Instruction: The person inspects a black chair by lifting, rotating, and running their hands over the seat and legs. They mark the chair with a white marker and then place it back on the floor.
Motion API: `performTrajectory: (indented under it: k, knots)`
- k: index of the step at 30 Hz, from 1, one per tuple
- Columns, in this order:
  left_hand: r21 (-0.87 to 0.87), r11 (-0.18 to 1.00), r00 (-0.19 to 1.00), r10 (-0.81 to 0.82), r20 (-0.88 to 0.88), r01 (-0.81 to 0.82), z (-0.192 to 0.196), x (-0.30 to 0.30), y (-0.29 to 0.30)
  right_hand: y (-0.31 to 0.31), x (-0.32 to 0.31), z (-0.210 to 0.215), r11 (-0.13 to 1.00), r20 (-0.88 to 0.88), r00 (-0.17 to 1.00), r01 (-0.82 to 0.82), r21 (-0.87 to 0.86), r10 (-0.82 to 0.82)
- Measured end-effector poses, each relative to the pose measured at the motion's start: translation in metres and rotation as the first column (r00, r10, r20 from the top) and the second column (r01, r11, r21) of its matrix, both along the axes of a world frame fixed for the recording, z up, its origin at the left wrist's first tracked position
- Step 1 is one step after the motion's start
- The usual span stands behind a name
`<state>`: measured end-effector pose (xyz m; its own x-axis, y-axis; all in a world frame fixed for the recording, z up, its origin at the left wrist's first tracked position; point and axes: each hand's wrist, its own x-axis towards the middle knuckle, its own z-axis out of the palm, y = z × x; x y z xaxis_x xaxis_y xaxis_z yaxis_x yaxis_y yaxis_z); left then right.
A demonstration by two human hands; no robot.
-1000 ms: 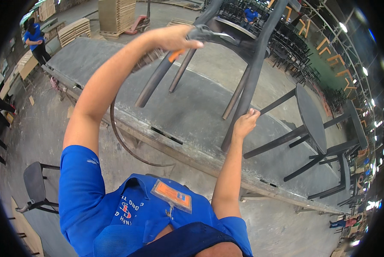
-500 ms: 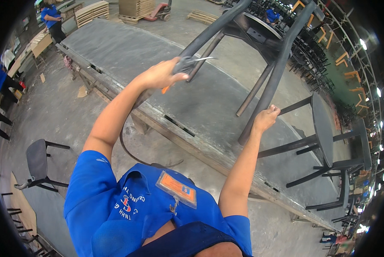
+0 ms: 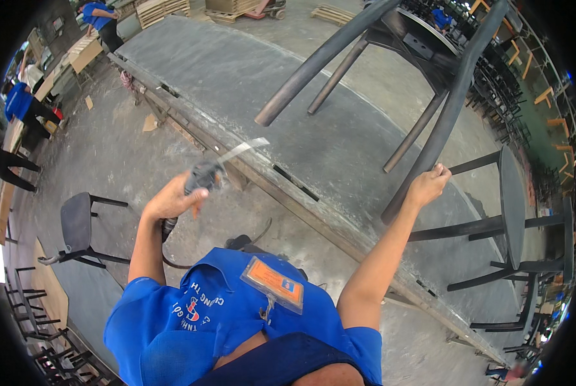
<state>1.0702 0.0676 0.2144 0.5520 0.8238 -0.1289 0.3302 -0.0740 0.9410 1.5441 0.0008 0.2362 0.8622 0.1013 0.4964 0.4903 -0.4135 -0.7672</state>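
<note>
Now, left fingers curl around a grey tool, right fingers around a chair leg.

Writing shows in two places, both near, on the person's own clothing. On the left chest area of the blue shirt, white capital lettering curves around a small red-and-white emblem; the letters stand at a slant, some clear enough to read, others bent by the folds of the cloth. Just right of this hangs a clear-cased orange badge, also tilted. It bears a blue patch toward its right end and, beside that, lines of fine print too small to make out.
</note>
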Motion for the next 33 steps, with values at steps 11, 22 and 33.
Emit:
performTrajectory:
  k: [11, 22, 33]
  knots:
    - [0.200, 0.907, 0.913, -0.314, -0.259, 0.369, 0.018, 0.124, -0.001, -0.008, -0.013, -0.008, 1.000, 0.037, 0.999, 0.003, 0.015, -0.004]
    - [0.632, 0.775, 0.992, 0.056, -0.110, 0.026, 0.067, 0.225, 0.084, -0.016, -0.030, -0.021, 0.999, 0.034, 0.999, 0.020, 0.048, -0.021]
    - [0.680, 0.672, 0.954, 0.166, 0.250, -0.295, 0.170, 0.296, 0.201, -0.017, -0.036, -0.033, 0.997, 0.028, 0.997, 0.065, 0.042, -0.066]
